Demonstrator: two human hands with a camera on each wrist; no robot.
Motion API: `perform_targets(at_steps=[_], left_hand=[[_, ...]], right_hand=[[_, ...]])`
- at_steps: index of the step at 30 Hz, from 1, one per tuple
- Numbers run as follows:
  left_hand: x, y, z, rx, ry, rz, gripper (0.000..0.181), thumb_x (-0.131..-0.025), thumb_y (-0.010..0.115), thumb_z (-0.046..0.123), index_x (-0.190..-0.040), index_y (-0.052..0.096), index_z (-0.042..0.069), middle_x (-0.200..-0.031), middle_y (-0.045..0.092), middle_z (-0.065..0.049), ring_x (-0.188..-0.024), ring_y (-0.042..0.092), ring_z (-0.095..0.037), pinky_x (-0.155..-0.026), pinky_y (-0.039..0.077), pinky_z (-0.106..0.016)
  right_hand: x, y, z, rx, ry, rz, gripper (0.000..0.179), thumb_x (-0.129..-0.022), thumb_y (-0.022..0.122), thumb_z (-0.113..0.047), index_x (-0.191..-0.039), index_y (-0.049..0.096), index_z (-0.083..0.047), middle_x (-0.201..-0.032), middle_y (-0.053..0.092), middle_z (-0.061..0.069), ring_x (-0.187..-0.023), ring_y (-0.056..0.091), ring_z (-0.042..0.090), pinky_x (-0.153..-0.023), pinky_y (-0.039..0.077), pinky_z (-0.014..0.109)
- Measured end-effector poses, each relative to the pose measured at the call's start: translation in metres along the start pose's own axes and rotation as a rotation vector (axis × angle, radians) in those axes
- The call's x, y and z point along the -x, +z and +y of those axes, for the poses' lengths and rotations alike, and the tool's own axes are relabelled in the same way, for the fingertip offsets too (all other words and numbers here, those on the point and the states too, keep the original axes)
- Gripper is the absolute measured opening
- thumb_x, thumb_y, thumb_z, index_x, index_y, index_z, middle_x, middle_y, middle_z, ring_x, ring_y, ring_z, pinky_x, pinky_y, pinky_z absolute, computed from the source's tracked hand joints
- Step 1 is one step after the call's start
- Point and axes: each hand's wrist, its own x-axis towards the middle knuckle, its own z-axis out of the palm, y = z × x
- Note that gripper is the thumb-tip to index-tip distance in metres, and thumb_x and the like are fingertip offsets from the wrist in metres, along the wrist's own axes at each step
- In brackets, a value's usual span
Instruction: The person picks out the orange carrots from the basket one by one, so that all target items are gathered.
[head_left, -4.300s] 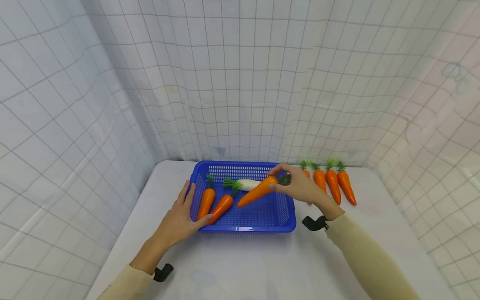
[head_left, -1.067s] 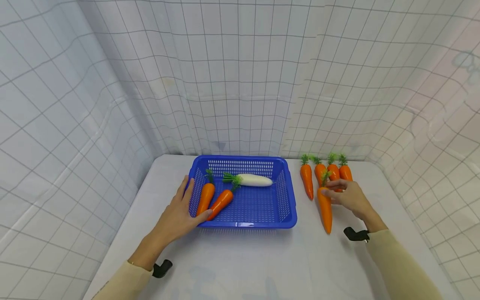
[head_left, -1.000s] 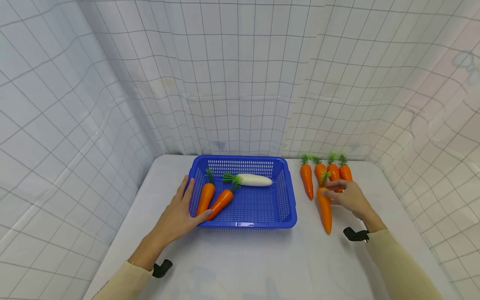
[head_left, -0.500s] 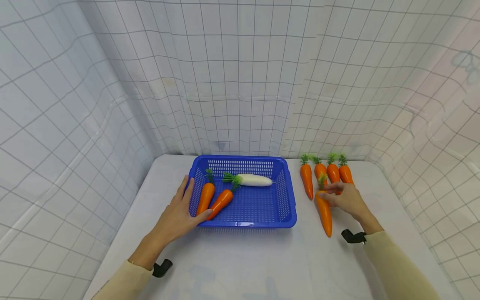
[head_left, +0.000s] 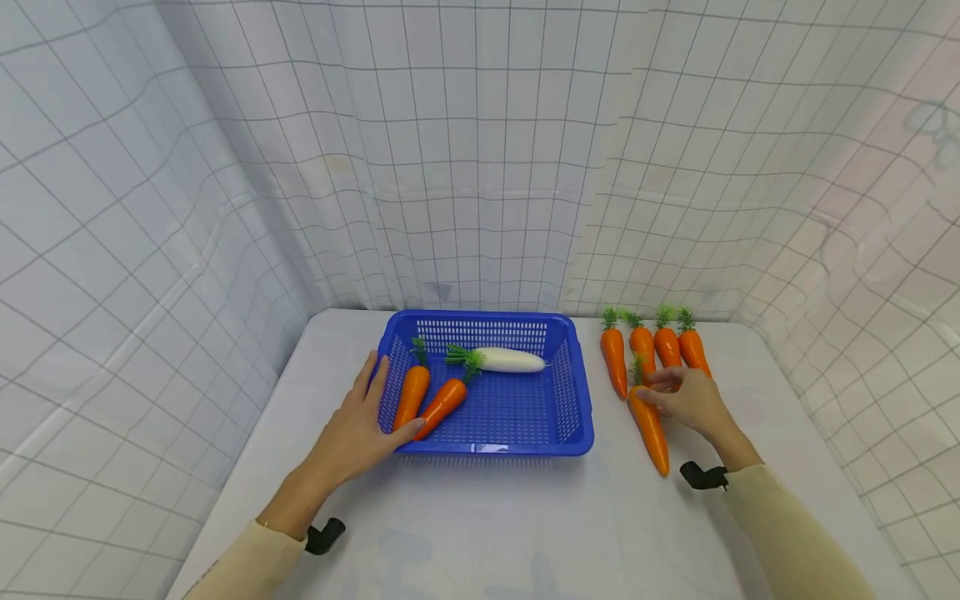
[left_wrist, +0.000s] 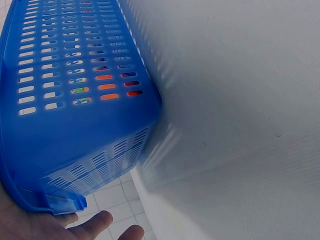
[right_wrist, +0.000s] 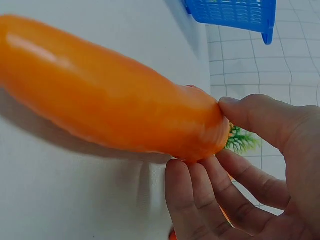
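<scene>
Left hand (head_left: 352, 433) rested, fingers spread, on left end of blue plastic basket (head_left: 525, 451), as before. Inside: two carrots (head_left: 444, 407), white daikon (head_left: 510, 360). Right hand (head_left: 693, 404) pinched orange carrot (head_left: 651, 429) near green crown, right of basket, before row of four carrots (head_left: 613, 354). Seconds earlier over basket; crown had since edged leftward: apparently removed, being positioned. Carrot glossy, tapered, slanted; table contact unclear.

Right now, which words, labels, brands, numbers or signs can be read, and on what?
No readable text in any view.
Blue basket: pale patch on the front rim, glare or label unclear.
Left sleeve: faint dark marks, too small to read.
Carrot in the right hand: no print visible.
</scene>
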Motion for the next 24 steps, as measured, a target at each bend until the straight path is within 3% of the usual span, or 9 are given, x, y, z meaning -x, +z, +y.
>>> perform_targets(at_steps=[11, 24], left_hand=[[0.0004, -0.0009, 0.0017, 0.001, -0.005, -0.004, 0.125, -0.103, 0.072, 0.074, -0.188, 0.01, 0.006, -0.198, 0.003, -0.023, -0.173, 0.033, -0.062, -0.125, 0.044, -0.086], [0.001, -0.0019, 0.0032, 0.009, -0.008, -0.009, 0.126, -0.103, 0.072, 0.074, -0.188, 0.009, 0.006, -0.198, 0.002, -0.022, -0.173, 0.033, -0.062, -0.125, 0.044, -0.086]], right_hand=[[0.0036, -0.001, -0.0012, 0.023, -0.004, 0.008, 0.057, -0.105, 0.089, -0.043, -0.136, 0.079, 0.004, -0.121, 0.085, 0.023, -0.098, 0.079, 0.025, -0.072, 0.067, 0.025], [0.0068, -0.0026, -0.0058, 0.1, -0.057, 0.1, 0.053, -0.103, 0.09, -0.042, -0.132, 0.081, 0.002, -0.119, 0.086, 0.023, -0.102, 0.077, 0.033, -0.075, 0.061, 0.032]])
